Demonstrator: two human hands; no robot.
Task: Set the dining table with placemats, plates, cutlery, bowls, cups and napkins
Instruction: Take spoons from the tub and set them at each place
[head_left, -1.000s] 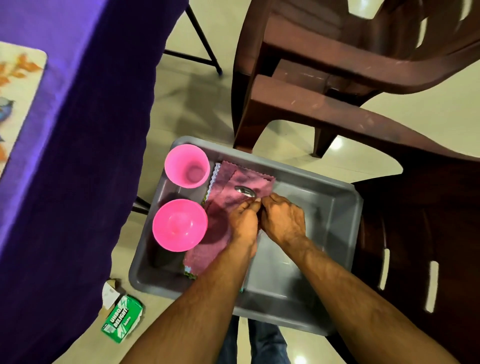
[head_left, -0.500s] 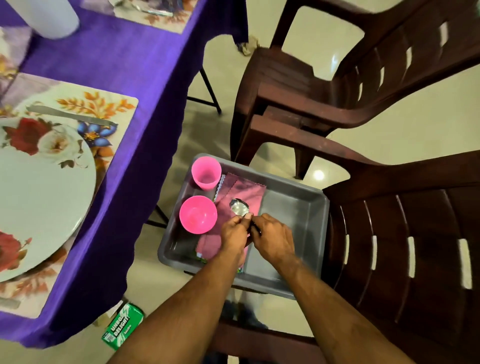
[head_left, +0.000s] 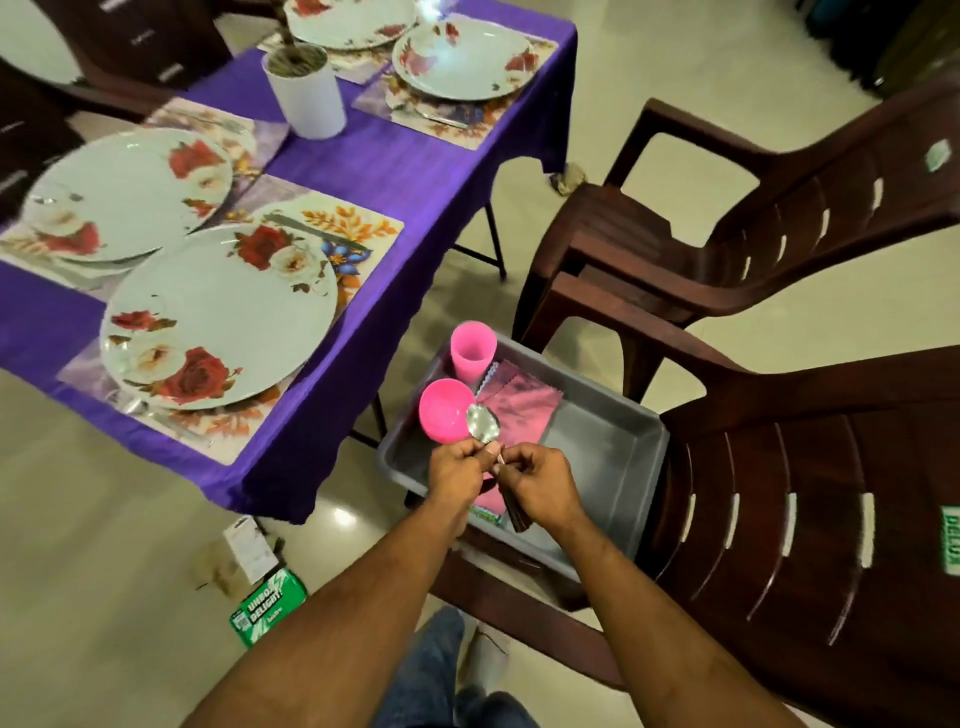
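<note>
Over the grey tub (head_left: 613, 467) at lower centre, my left hand (head_left: 457, 475) and right hand (head_left: 540, 486) pinch the spoon (head_left: 483, 423) by its neck, bowl up; light, stiff and slick, it seems best gripped along the handle.

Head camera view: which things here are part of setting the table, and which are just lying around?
Part of the job: spoon held by both hands, left hand, right hand; pink bowl; pink cup; napkins; grey tub; plates; placemats.

Lying about: green packet; white pot.
</note>
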